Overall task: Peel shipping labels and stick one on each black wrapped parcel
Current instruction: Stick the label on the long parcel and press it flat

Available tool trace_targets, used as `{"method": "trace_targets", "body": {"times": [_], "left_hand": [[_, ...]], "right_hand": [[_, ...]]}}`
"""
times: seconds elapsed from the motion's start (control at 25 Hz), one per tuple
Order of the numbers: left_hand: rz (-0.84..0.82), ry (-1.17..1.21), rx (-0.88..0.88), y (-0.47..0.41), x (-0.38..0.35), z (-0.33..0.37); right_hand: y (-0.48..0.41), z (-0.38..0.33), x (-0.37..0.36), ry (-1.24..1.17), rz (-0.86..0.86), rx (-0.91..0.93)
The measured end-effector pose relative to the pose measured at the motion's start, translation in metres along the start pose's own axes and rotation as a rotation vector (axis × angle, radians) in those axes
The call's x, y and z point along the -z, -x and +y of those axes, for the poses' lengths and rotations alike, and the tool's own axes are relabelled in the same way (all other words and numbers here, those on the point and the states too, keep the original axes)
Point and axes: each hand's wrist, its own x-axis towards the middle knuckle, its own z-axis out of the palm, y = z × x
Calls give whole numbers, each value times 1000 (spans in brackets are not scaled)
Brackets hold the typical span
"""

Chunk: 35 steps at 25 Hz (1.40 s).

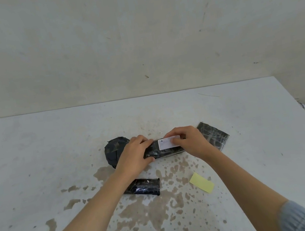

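A long black wrapped parcel lies across the middle of the table. A white shipping label sits on its top face. My left hand grips the parcel's left end, thumb underneath. Fingers of my right hand press on the label's right part. A rounded black parcel lies just left, partly behind my left hand. A flat black parcel lies to the right, behind my right hand. A smaller black parcel rests nearer me, partly under my left forearm.
A yellow backing paper lies on the table to the right of the small parcel. The white table has brown stains across its near middle. A pale wall rises behind the far edge. The table's right edge slants down at the right.
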Motion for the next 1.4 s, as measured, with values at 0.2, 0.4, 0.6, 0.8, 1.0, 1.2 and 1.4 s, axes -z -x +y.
{"method": "trace_targets", "body": {"times": [0.2,0.4,0.6,0.8,1.0,1.2,1.4], "left_hand": [[132,78,42,13,-7,4],[227,35,-12,21,-17,1],[308,-95,-103,23,-24,-2],[319,-95,-115,24,-27,-3],[328,-185,-167,24,-33,-5],[341,-223,-172,24,-35,-5],[375,-184,-141,23,-37,-3]], "right_hand": [[-6,0,-4,25,34,-7],[-9,2,-14,33,53,-18],[-12,0,-18,86,76,-23],[-15,0,-23,146,86,-30],[-16,-1,-26,203,100,-16],[-16,-2,-29,263,113,-6],[-14,0,-33,331,133,55]]}}
